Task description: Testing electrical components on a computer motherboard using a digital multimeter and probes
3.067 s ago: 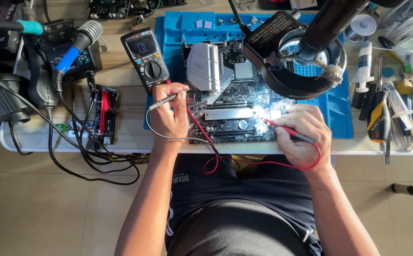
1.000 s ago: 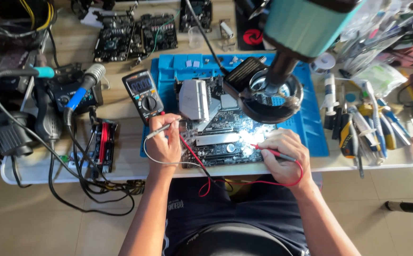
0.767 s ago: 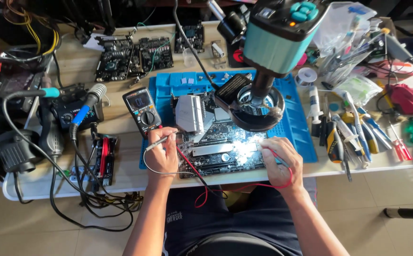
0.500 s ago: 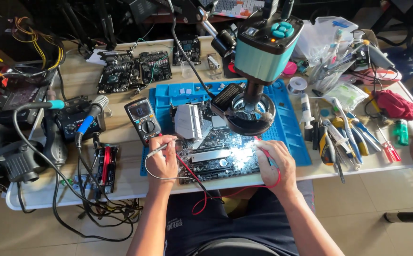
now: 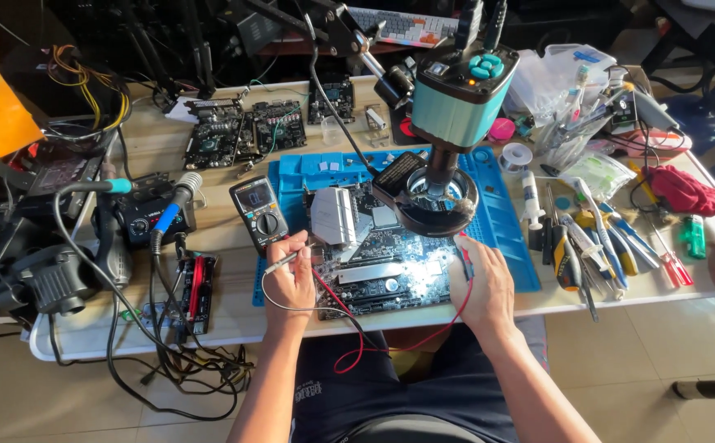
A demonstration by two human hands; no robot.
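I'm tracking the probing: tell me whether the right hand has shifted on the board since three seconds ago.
Hardly. The right hand stays at the board's lit right edge below the ring light; the view itself pulled back.

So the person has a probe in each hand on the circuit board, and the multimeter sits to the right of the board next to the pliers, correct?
Not quite. The multimeter lies to the left of the circuit board, just above the left hand, not by the pliers. The head view shows it. The rest holds: the left hand and the right hand each hold a probe on the board.
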